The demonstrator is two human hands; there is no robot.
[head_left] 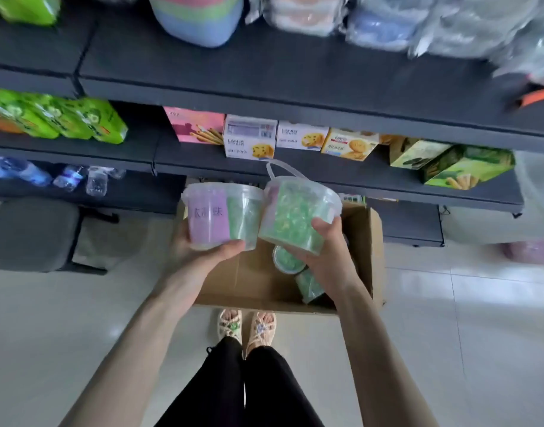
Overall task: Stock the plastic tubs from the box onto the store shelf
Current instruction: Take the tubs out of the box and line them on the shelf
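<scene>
the dark store shelf (264,69) fills the top of the view. its upper board has a bare front strip, and the board below carries biscuit cartons (250,140) with some bare board in front of them. beneath it, on the tiled floor (449,303), the cardboard box (252,282) stands open with at least two more green-filled tubs (289,260) lying inside.

above the box two tubs are held side by side, touching. the purple-labelled tub (207,215) is upright, and the green tub (295,214) is tilted with its handle up. the left hand (203,254) cups the first from beneath, fingers curled round its base. the right hand (329,245) grips the second's lower wall, thumb on the side.

to do this well, i'd lift both clear of the box flap and level the tilted one. then i'd set each on bare board with its label facing out, letting go one at a time.
</scene>
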